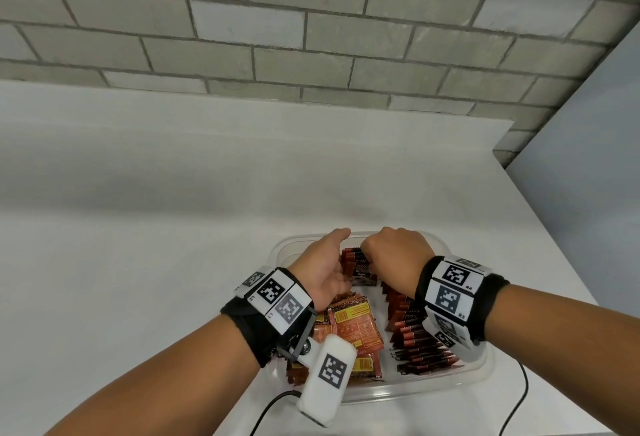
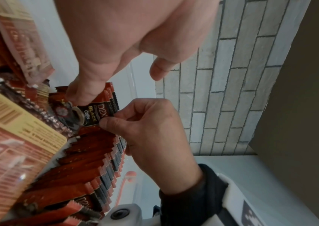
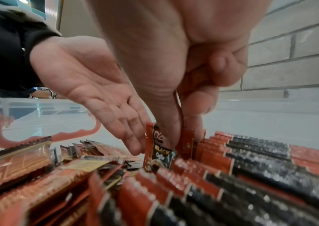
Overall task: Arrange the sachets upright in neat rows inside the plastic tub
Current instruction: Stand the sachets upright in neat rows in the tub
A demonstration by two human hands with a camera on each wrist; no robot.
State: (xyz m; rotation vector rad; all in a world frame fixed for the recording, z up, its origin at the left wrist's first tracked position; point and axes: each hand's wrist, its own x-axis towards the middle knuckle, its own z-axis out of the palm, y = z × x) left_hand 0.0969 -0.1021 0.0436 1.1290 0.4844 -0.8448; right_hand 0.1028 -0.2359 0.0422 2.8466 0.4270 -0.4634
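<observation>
Clear plastic tub sits at the near edge of the white tabletop, toward its right side, grey brick wall behind.

Right hand is over the tub's far end, thumb and fingers pinching the top of a red-and-black "Black Coffee" sachet. Sachet stands upright at the far end of the row of red-and-black sachets that runs along the tub's right side; they stand on edge, packed face to face.

Left hand is just beside it on the left, fingers straight and together, palm turned toward the right hand. Its fingertips rest against the held sachet's left edge; it grips nothing.

Loose pile of red-and-cream sachets lies flat and jumbled in the tub's left half, partly under the left wrist. Back labels and a barcode face up on the top ones.

Both wrists carry black bands with white marker tags. Black cable trails over the tabletop's near edge, right of the tub.
</observation>
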